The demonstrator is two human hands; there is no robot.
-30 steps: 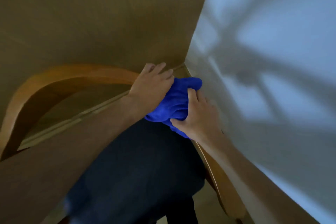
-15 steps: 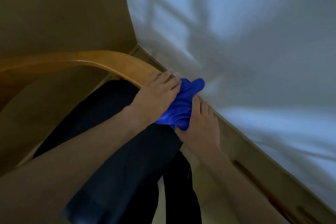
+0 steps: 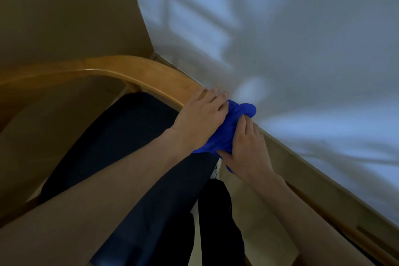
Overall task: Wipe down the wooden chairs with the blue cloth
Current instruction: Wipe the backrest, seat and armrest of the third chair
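Note:
A bunched blue cloth point(image 3: 228, 127) sits between both hands at the middle of the head view. My left hand point(image 3: 198, 119) lies over its left side, fingers laid across the curved wooden chair rail point(image 3: 133, 71). My right hand point(image 3: 246, 149) holds the cloth from the right, thumb and fingers wrapped on it. The rail arcs from the far left to the hands. The part of the chair under the cloth is hidden.
A white wall point(image 3: 280, 39) fills the upper right, with a tan skirting board point(image 3: 323, 183) running down to the lower right. A tan panel point(image 3: 64, 11) stands at upper left. My dark trouser legs point(image 3: 140, 168) and a pale floor point(image 3: 254, 222) lie below.
The view has swung, so the chair rail and wall corner shifted in frame. Both hands stayed together on the blue cloth and slid a little along the rail.

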